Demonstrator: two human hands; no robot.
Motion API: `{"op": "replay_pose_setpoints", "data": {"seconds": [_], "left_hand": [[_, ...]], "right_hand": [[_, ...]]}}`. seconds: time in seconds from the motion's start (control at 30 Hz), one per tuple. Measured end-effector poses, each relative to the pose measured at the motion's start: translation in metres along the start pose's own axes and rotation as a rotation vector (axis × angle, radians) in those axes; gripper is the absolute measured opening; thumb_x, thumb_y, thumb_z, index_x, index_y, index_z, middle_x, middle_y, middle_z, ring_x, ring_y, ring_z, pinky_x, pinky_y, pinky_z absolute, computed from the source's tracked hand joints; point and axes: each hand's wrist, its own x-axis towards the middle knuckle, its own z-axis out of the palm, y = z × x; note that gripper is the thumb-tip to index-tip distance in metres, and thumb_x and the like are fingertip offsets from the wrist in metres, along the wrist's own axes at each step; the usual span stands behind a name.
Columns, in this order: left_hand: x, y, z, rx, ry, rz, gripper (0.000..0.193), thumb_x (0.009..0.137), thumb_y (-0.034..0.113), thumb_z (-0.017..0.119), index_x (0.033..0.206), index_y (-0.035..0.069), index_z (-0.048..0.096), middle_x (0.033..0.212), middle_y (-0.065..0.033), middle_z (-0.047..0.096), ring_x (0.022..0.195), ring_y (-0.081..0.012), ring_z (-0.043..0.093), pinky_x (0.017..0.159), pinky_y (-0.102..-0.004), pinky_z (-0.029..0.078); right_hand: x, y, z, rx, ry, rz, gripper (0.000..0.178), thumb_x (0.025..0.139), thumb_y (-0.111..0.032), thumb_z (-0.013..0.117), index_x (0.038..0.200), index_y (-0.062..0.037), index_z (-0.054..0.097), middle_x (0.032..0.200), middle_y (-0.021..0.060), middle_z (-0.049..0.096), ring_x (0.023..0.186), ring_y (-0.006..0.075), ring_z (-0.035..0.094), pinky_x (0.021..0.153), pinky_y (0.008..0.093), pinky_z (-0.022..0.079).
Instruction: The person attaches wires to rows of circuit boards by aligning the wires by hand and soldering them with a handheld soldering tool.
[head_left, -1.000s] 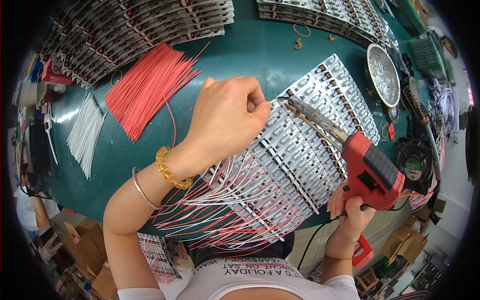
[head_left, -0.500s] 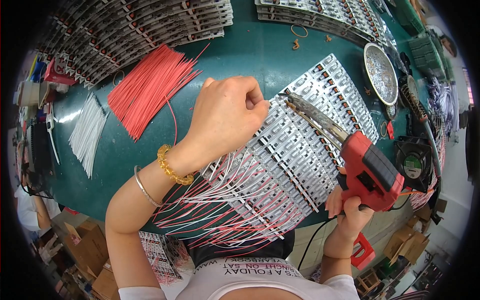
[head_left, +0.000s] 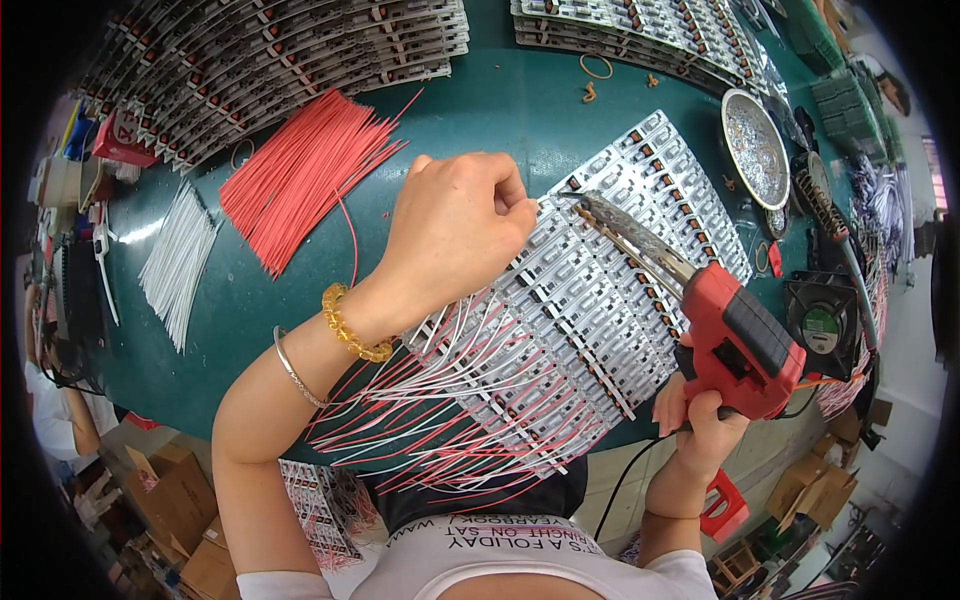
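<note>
My right hand [head_left: 700, 425] grips a red and black soldering gun [head_left: 742, 345]. Its long dark tip reaches up and left to the top left edge of a panel of small silvery circuit boards [head_left: 620, 270]. Just left of that tip, my left hand [head_left: 455, 220] is closed in a pinch over the panel's edge. Whatever its fingertips hold is hidden. Red and white wires [head_left: 450, 400] trail from the panel's lower left part toward me. A bundle of loose red wires [head_left: 300, 180] and a smaller one of white wires [head_left: 178, 265] lie on the left.
Stacks of similar panels [head_left: 290, 60] rise at the back left, with more panels [head_left: 640, 35] at the back right. On the right are a round metal dish [head_left: 755, 150], a coiled spring holder [head_left: 822, 205] and a black fan [head_left: 825, 325]. The table [head_left: 480, 110] is green.
Both hands stay almost in place. The soldering gun's tip has shifted very slightly, and the whole view has moved a little.
</note>
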Motion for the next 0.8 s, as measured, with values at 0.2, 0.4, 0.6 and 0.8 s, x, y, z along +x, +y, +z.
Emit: {"op": "replay_pose_setpoints", "data": {"seconds": [0.2, 0.4, 0.6, 0.8], "left_hand": [[0.0013, 0.0002, -0.0002, 0.005, -0.002, 0.004, 0.018, 0.075, 0.014, 0.066, 0.070, -0.002, 0.061, 0.058, -0.0073, 0.058, 0.048, -0.0113, 0.048, 0.048, -0.0279, 0.038], [0.0052, 0.0001, -0.0057, -0.041, -0.057, -0.044, 0.018, 0.075, 0.013, 0.068, 0.071, -0.003, 0.061, 0.057, -0.0065, 0.057, 0.050, -0.0102, 0.049, 0.049, -0.0272, 0.039], [0.0057, 0.0026, -0.0062, -0.026, -0.076, -0.069, 0.019, 0.075, 0.013, 0.069, 0.071, -0.004, 0.061, 0.057, -0.0062, 0.057, 0.051, -0.0096, 0.050, 0.049, -0.0265, 0.039], [0.0061, 0.0016, -0.0065, -0.044, -0.088, -0.088, 0.018, 0.075, 0.012, 0.069, 0.071, -0.003, 0.061, 0.058, -0.0044, 0.057, 0.052, -0.0082, 0.050, 0.050, -0.0253, 0.040]], "right_hand": [[0.0000, 0.0012, 0.0011, 0.003, -0.013, -0.046, 0.072, 0.082, -0.047, 0.064, 0.117, 0.0132, 0.042, 0.048, 0.0020, 0.044, 0.037, 0.0105, 0.042, 0.039, 0.0231, 0.037], [0.0038, 0.0030, 0.0021, 0.012, -0.003, 0.002, 0.069, 0.085, -0.043, 0.062, 0.119, 0.0134, 0.041, 0.049, 0.0025, 0.045, 0.037, 0.0102, 0.041, 0.039, 0.0235, 0.035], [0.0050, 0.0047, 0.0022, 0.038, -0.031, -0.009, 0.065, 0.087, -0.039, 0.061, 0.120, 0.0129, 0.041, 0.050, 0.0031, 0.044, 0.037, 0.0103, 0.041, 0.039, 0.0233, 0.035], [0.0056, 0.0044, 0.0032, 0.037, -0.015, 0.008, 0.064, 0.086, -0.038, 0.062, 0.119, 0.0125, 0.041, 0.050, 0.0035, 0.044, 0.037, 0.0105, 0.041, 0.039, 0.0233, 0.035]]}}
